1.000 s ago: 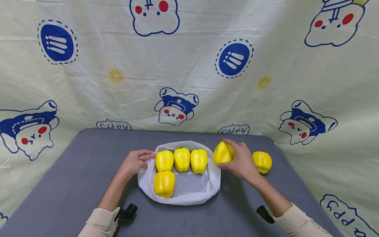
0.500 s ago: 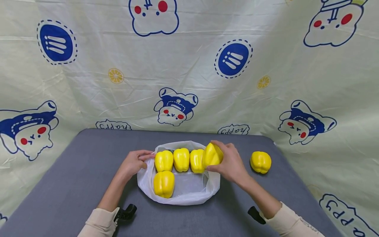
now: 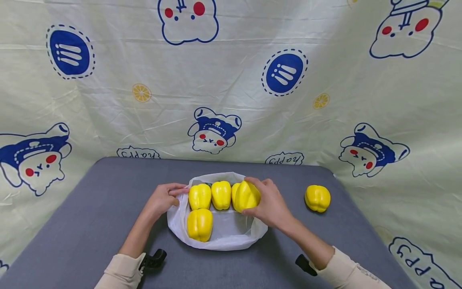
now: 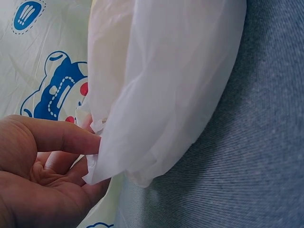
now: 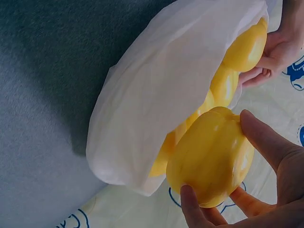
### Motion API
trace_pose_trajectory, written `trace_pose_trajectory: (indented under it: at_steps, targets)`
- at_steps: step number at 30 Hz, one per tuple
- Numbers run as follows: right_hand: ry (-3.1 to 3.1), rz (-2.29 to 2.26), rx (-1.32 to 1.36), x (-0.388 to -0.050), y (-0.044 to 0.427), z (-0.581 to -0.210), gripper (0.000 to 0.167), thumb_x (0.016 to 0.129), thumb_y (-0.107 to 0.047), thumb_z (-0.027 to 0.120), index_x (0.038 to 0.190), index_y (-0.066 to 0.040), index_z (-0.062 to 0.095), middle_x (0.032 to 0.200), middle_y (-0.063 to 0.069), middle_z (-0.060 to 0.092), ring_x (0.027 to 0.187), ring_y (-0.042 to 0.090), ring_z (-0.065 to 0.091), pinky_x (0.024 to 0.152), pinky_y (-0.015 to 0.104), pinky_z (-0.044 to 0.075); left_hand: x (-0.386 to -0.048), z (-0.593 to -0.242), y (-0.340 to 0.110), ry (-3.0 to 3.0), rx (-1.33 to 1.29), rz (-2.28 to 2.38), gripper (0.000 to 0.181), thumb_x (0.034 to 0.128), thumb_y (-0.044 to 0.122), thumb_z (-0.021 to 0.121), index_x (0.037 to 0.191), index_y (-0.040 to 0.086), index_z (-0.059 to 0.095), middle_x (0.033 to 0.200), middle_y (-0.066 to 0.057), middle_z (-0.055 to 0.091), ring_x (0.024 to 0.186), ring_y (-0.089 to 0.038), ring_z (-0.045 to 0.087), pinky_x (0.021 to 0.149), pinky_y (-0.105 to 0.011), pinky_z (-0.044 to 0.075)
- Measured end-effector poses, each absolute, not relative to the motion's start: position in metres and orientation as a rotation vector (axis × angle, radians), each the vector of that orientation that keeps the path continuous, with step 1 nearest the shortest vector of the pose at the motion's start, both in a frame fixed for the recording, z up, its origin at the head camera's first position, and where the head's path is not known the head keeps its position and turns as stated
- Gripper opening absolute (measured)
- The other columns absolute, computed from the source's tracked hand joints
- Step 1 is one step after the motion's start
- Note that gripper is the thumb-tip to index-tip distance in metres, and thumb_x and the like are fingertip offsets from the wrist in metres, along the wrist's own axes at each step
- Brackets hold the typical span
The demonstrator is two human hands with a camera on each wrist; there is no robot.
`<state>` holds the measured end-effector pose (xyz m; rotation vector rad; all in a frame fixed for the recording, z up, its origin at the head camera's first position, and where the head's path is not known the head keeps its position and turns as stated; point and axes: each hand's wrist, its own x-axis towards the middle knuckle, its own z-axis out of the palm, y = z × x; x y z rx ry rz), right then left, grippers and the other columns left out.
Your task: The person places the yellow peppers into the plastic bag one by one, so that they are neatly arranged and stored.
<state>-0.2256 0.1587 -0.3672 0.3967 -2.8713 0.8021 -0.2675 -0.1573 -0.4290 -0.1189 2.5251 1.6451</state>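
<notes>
A white plastic bag (image 3: 238, 243) lies open on the table. Inside it, several yellow bell peppers show, among them a front-left bell pepper (image 3: 200, 224) and a back-middle bell pepper (image 3: 221, 195). My left hand (image 3: 163, 200) pinches the bag's left rim between thumb and fingers; in the left wrist view the thin plastic (image 4: 152, 95) passes between them. Over the bag's right side, my right hand (image 3: 268, 204) grips another yellow bell pepper (image 5: 211, 156) with thumb and fingertips. Seen from the head, this pepper partly covers the back-right one in the bag.
One more yellow bell pepper (image 3: 317, 198) sits on the grey table (image 3: 90, 224), to the right of the bag. Behind the table hangs a pale sheet (image 3: 231, 84) printed with cartoon figures. Dark wrist mounts (image 3: 155, 259) stick out from the sleeves.
My right hand has carried its bell pepper leftward, from beside the bag to above its right side. The left hand stays at the left rim.
</notes>
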Motion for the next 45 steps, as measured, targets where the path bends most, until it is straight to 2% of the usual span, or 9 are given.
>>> trace_pose_trajectory:
  at_steps: [11,26,35,45]
  targets:
    - [-2.897,0.821,0.466,-0.219,0.142,-0.373,0.088,0.062,-0.02,0.097,0.142,-0.023,0.059,0.124,0.013,0.056,0.106,0.026,0.053,0.088,0.044,0.053,-0.269,-0.429,-0.157,2.527,-0.126,1.641,0.057,0.0811,-0.013,0.057,0.134,0.006,0.065,0.127,-0.009,0.073,0.134,-0.034,0.053,0.107,-0.051,0.049]
    - [-2.975,0.843,0.573,-0.208,0.127,-0.379,0.088,0.062,-0.018,0.097,0.142,-0.023,0.059,0.128,0.01,0.058,0.111,0.025,0.054,0.094,0.045,0.056,-0.267,-0.428,-0.157,2.518,-0.127,1.651,0.056,0.0809,-0.014,0.057,0.133,0.005,0.065,0.127,-0.01,0.072,0.134,-0.035,0.053,0.109,-0.052,0.047]
    - [-3.007,0.836,0.686,-0.206,0.124,-0.384,0.087,0.062,-0.017,0.096,0.141,-0.019,0.059,0.126,0.012,0.061,0.112,0.026,0.054,0.095,0.047,0.052,-0.267,-0.428,-0.157,2.514,-0.122,1.65,0.057,0.0804,-0.014,0.056,0.133,0.005,0.066,0.127,-0.009,0.072,0.136,-0.034,0.051,0.111,-0.054,0.044]
    - [-3.035,0.832,0.766,-0.206,0.122,-0.392,0.088,0.063,-0.016,0.096,0.142,-0.015,0.058,0.129,0.017,0.06,0.113,0.029,0.055,0.095,0.051,0.05,-0.267,-0.428,-0.156,2.516,-0.124,1.652,0.058,0.0803,-0.014,0.056,0.134,0.005,0.065,0.126,-0.009,0.073,0.135,-0.033,0.052,0.109,-0.051,0.047]
